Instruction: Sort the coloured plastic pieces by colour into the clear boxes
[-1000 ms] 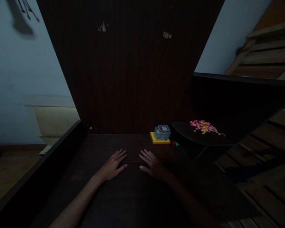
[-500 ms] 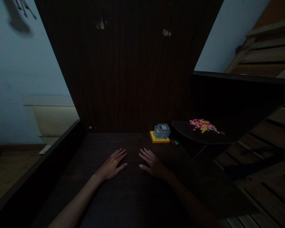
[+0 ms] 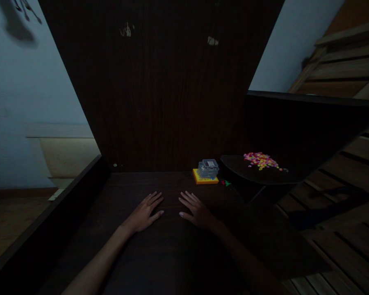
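Note:
Both of my hands lie palm down on a dark wooden desktop (image 3: 169, 250), holding nothing. My left hand (image 3: 144, 213) rests left of the middle with its fingers stretched out and thumb pointing right. Opposite it, my right hand (image 3: 197, 211) lies flat with fingers spread, a small gap between the two. Beyond the right hand, a stack of clear plastic cases (image 3: 208, 169) sits on a flat yellow-orange box (image 3: 199, 179). Beside that box are a small green piece (image 3: 228, 183) and a small red piece (image 3: 223, 182).
A heap of small pink, red and yellow pieces (image 3: 261, 159) lies on a curved dark shelf (image 3: 242, 174) at the right. A tall dark panel (image 3: 172, 90) rises behind the desk. A raised side board (image 3: 46, 217) borders the left; wooden slats (image 3: 347, 246) show at the right.
The whole view has shifted slightly, so things appear a little farther left. My hands stay flat in the same place on the desktop.

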### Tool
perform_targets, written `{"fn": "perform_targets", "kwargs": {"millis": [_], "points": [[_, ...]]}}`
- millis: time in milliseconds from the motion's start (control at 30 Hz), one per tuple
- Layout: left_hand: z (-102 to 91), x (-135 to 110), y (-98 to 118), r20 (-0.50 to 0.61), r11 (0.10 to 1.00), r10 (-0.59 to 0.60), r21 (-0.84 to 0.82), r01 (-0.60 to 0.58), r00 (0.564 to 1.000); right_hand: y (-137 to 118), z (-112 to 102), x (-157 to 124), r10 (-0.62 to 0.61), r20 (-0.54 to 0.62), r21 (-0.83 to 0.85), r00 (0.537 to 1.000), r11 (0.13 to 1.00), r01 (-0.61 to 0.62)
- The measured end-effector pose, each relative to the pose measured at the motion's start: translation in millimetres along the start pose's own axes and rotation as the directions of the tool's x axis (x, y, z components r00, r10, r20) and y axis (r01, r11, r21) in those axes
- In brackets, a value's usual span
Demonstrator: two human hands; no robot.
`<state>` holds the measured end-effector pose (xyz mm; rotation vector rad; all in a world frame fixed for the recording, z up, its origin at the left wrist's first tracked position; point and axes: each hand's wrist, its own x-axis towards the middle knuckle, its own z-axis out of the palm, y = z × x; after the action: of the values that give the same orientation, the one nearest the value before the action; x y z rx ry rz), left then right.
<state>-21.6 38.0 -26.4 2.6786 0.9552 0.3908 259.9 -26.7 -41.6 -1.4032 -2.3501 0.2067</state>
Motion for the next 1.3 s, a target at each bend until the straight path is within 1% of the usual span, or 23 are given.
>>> {"fn": "perform_targets", "kwargs": {"millis": [133, 333, 533, 700, 1033, 1300], "points": [[1.2, 0.1, -1.4, -0.021, 1.0, 0.018, 0.0, -0.018, 1.0, -0.9, -0.3, -0.3, 0.008, 0.0, -0.004, 1.0, 1.0, -0.008], [-1.0, 1.0, 1.2, 0.009, 1.0, -0.014, -0.001, 0.014, 1.0, -1.3, -0.3, -0.4, -0.003, -0.025, 0.005, 1.0, 1.0, 0.003], [0.3, 0.5, 0.2, -0.021, 1.0, 0.007, -0.002, -0.007, 1.0, 0.8, 1.4, -0.6, -0.003, -0.02, 0.003, 1.0, 1.0, 0.003], [-1.2, 0.8, 2.0, 0.003, 1.0, -0.017, -0.001, 0.017, 1.0, 0.4, 1.0, -0.6, 0.003, -0.009, 0.002, 1.0, 1.0, -0.003], [-3.1, 0.5, 3.5, -0.004, 1.0, -0.004, 0.001, 0.004, 1.0, -2.0, -2.7, -0.6, 0.012, 0.007, 0.01, 1.0, 1.0, -0.012], [-2.5, 0.9, 3.3, 0.013, 1.0, -0.023, -0.004, 0.023, 1.0, -2.4, -3.0, 0.0, 0.015, 0.006, 0.011, 1.0, 1.0, -0.015]]}}
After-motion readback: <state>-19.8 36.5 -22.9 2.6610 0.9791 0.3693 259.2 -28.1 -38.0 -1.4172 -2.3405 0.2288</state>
